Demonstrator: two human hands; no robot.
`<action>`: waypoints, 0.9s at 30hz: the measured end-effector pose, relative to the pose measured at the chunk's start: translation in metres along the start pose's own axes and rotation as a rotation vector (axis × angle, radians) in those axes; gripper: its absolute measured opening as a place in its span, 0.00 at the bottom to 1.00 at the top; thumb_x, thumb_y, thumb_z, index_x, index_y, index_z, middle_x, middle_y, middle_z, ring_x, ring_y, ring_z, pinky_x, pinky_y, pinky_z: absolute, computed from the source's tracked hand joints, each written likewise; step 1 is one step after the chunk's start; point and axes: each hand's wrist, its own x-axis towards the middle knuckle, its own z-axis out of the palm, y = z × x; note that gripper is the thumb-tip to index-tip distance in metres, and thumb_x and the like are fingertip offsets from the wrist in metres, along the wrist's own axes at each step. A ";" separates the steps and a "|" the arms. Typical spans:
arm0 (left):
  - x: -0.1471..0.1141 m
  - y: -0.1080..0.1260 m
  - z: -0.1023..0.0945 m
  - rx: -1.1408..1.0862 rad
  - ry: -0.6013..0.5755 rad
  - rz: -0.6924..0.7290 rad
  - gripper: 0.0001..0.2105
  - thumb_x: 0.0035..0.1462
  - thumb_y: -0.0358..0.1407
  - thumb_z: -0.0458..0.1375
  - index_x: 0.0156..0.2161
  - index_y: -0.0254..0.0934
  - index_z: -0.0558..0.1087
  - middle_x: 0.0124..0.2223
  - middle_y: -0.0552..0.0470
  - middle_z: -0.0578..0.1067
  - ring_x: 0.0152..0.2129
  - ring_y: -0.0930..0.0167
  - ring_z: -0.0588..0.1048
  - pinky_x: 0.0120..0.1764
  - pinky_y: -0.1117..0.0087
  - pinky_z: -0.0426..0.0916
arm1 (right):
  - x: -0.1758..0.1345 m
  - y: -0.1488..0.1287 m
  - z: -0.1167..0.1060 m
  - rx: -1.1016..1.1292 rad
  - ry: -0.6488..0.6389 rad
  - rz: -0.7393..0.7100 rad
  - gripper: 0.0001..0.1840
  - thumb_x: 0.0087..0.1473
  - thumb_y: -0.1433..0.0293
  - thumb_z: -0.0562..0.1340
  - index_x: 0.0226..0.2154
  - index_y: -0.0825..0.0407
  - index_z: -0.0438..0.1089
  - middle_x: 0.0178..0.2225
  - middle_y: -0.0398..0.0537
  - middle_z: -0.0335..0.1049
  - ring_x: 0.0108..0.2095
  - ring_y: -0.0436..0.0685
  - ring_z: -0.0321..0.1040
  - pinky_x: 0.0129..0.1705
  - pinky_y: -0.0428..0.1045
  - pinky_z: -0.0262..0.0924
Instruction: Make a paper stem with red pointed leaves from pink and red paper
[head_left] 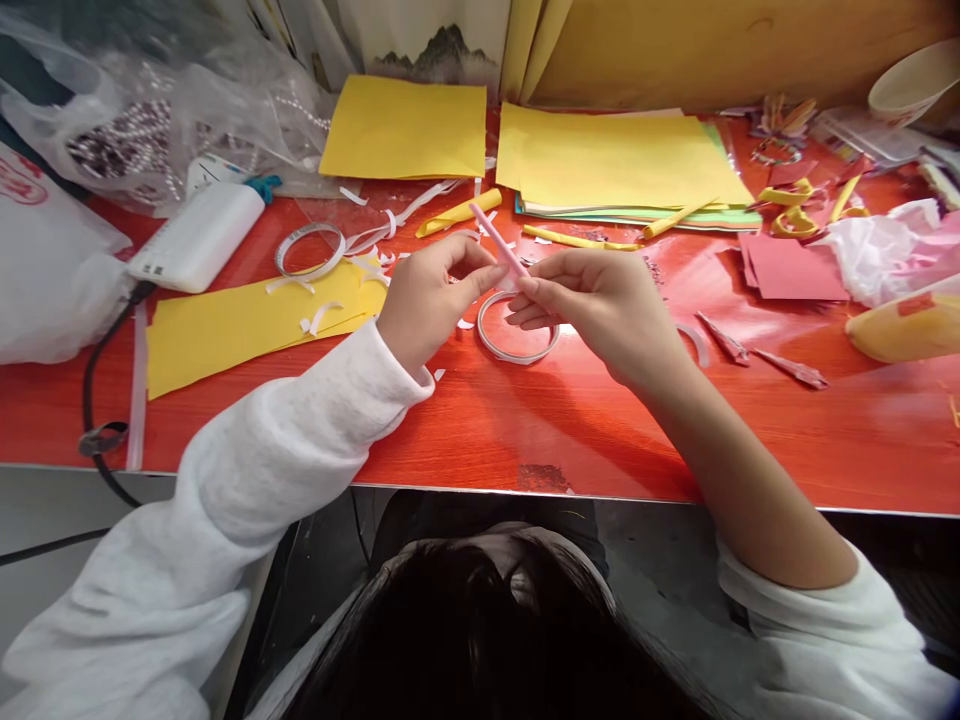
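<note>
Pink paper roll (497,240) pinched between both hands above the red table (570,430), tilted, upper end pointing up and away to the left. Left hand (429,295) curled, thumb and fingertips closed on the roll's lower part from the left. Right hand (592,300) closed on the same lower end from the right, fingers bent inward, forearm bare with the white sleeve pushed back. Left arm in a white sleeve (247,520) crossing the table's near edge.

Just beneath the hands, flat on the table, a ring of white tape (517,345), partly hidden by the right fingers. Left of it, a long yellow sheet (247,325) strewn with white paper scraps, and a second white ring (309,250) at its far edge. Right of the hands, two dark red folded slivers (761,352) and a red paper piece (791,268).

Farther back, rolled yellow strips (581,240) near a stack of yellow sheets (615,160), and a single yellow sheet (405,128) beside it. At far left, a white power bank (199,238) with a black cable (94,400), next to clear plastic bags (150,100). At far right, a paper cup (911,85) and crumpled white plastic (877,250).
</note>
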 end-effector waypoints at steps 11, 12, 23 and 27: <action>-0.004 -0.012 0.003 0.559 0.109 0.476 0.09 0.60 0.41 0.51 0.34 0.41 0.70 0.34 0.50 0.73 0.38 0.66 0.71 0.44 0.61 0.65 | -0.003 -0.001 0.006 0.123 0.080 -0.019 0.10 0.53 0.63 0.63 0.31 0.54 0.70 0.28 0.47 0.74 0.33 0.53 0.75 0.40 0.51 0.72; -0.005 -0.012 0.004 0.559 0.107 0.475 0.09 0.60 0.40 0.51 0.34 0.41 0.70 0.35 0.50 0.73 0.38 0.66 0.71 0.44 0.62 0.65 | -0.003 0.000 0.006 0.120 0.082 -0.025 0.10 0.53 0.63 0.62 0.31 0.54 0.70 0.28 0.46 0.74 0.33 0.53 0.75 0.40 0.51 0.72; -0.006 -0.009 0.004 0.515 0.093 0.412 0.07 0.59 0.36 0.54 0.32 0.39 0.73 0.33 0.52 0.74 0.36 0.69 0.72 0.41 0.66 0.67 | -0.006 0.005 0.010 -0.056 0.117 -0.142 0.09 0.55 0.64 0.61 0.32 0.53 0.70 0.30 0.46 0.74 0.33 0.52 0.74 0.40 0.51 0.71; -0.006 -0.009 0.005 0.505 0.104 0.409 0.06 0.58 0.34 0.54 0.31 0.38 0.73 0.32 0.52 0.74 0.34 0.71 0.72 0.40 0.68 0.67 | -0.006 0.007 0.011 -0.109 0.136 -0.173 0.08 0.55 0.65 0.60 0.32 0.52 0.70 0.29 0.45 0.74 0.33 0.53 0.74 0.40 0.51 0.71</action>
